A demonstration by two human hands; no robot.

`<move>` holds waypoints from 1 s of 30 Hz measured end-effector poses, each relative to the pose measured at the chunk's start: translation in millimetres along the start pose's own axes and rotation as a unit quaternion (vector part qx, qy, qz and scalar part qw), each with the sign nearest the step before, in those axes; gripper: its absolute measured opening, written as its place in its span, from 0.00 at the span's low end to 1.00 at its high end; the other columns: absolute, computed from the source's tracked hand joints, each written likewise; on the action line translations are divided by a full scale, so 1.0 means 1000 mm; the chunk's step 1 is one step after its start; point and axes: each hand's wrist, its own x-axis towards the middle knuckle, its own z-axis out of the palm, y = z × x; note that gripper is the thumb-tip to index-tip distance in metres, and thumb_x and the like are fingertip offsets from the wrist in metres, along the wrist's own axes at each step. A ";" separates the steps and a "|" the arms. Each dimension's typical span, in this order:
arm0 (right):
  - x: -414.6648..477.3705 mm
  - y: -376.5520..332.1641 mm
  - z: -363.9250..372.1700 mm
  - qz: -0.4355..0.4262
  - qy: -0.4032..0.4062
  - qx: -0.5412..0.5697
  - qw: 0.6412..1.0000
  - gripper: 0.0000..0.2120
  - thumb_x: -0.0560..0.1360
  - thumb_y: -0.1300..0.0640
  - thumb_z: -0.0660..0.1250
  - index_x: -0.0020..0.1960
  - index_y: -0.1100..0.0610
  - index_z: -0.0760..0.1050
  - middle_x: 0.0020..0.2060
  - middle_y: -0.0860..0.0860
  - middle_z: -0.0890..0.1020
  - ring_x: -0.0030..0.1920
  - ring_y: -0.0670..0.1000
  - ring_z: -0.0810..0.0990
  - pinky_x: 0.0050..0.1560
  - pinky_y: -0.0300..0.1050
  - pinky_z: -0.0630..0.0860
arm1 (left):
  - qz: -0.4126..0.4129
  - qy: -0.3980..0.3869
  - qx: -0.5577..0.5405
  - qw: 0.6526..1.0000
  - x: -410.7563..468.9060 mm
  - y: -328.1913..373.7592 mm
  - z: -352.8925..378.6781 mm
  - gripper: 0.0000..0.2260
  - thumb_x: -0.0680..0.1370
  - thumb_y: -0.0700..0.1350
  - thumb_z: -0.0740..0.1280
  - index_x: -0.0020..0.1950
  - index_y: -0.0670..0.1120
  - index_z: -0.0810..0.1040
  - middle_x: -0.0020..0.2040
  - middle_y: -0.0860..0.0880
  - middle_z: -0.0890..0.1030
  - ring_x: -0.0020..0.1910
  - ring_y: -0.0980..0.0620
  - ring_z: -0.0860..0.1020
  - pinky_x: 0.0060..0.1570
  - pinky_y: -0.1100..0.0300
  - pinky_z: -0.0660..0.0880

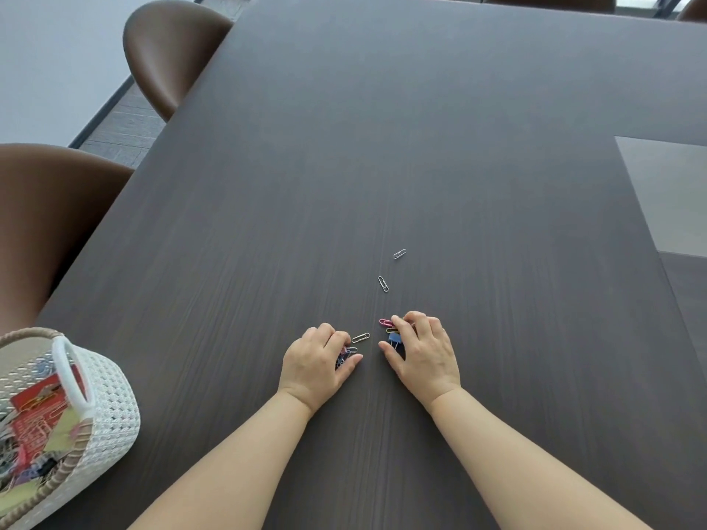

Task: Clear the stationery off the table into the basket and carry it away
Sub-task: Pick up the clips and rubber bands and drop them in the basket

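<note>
Both my hands are down flat-ish on the dark wood-grain desk [382, 147], knuckles up, close together near the front edge. My left hand [315, 361] is curled narrow, its grip closed on a small clutch of clips [346, 354], something blue and pink peeking out between thumb and fingers. My right hand [422, 350] is cupped over its own little pile, the grip pinching a blue binder clip [395, 339], with a pink paper clip [385, 322] poking out just past my fingertips. Between the two hands one silver paper clip [360, 337] lies loose on the desk, touching neither. Farther out, two more silver paper clips: one [383, 283] just beyond my right hand, another [399, 254] a bit past that. The white woven basket [111, 411] sits well off to my left at the desk's edge, handle up, already holding a red packet [38, 411] and a jumble of clips. Brown chairs [168, 51] stand along the left side.
</note>
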 end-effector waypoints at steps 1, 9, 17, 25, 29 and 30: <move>-0.001 0.000 0.001 -0.014 0.014 0.015 1.000 0.22 0.72 0.42 0.57 0.52 0.58 0.78 0.44 0.53 0.77 0.45 0.52 0.69 0.42 0.46 0.78 | 0.005 0.009 -0.007 1.000 0.000 0.000 0.001 0.15 0.72 0.59 0.60 0.37 0.48 0.76 0.33 0.51 0.74 0.29 0.51 0.72 0.25 0.61 0.68; -0.002 -0.004 0.001 -0.028 0.033 0.008 0.999 0.19 0.71 0.41 0.57 0.34 0.57 0.71 0.29 0.50 0.73 0.27 0.50 0.73 0.23 0.39 0.66 | 0.017 0.034 0.009 0.999 -0.002 0.000 0.003 0.18 0.72 0.58 0.60 0.29 0.47 0.69 0.28 0.52 0.70 0.26 0.52 0.70 0.21 0.63 0.63; 0.001 -0.008 -0.004 -0.027 0.025 -0.029 0.999 0.21 0.75 0.45 0.54 0.30 0.56 0.67 0.20 0.48 0.69 0.17 0.50 0.68 0.21 0.34 0.54 | -0.012 0.036 0.017 0.999 -0.004 0.003 0.004 0.16 0.73 0.54 0.59 0.30 0.46 0.71 0.28 0.50 0.71 0.21 0.51 0.70 0.18 0.65 0.62; -0.010 -0.021 -0.026 -0.037 -0.107 -0.019 0.993 0.18 0.69 0.54 0.72 0.34 0.52 0.60 0.16 0.49 0.69 0.14 0.55 0.62 0.21 0.33 0.47 | -0.081 -0.009 -0.067 0.994 -0.034 -0.003 -0.026 0.15 0.72 0.55 0.60 0.30 0.46 0.68 0.27 0.51 0.70 0.18 0.50 0.68 0.19 0.67 0.57; -0.014 -0.040 -0.039 0.031 -0.178 0.021 0.983 0.11 0.80 0.51 0.57 0.43 0.54 0.59 0.31 0.51 0.74 0.31 0.56 0.68 0.29 0.45 0.61 | -0.085 0.051 -0.096 0.990 -0.062 -0.019 -0.077 0.18 0.75 0.57 0.58 0.31 0.46 0.67 0.26 0.53 0.68 0.22 0.54 0.64 0.21 0.66 0.59; -0.011 -0.052 -0.044 0.036 -0.177 0.056 0.982 0.11 0.80 0.49 0.54 0.43 0.55 0.60 0.33 0.51 0.73 0.34 0.57 0.69 0.32 0.46 0.63 | -0.080 0.074 -0.094 0.990 -0.066 -0.026 -0.094 0.20 0.76 0.58 0.58 0.31 0.46 0.67 0.26 0.53 0.68 0.23 0.54 0.64 0.21 0.66 0.60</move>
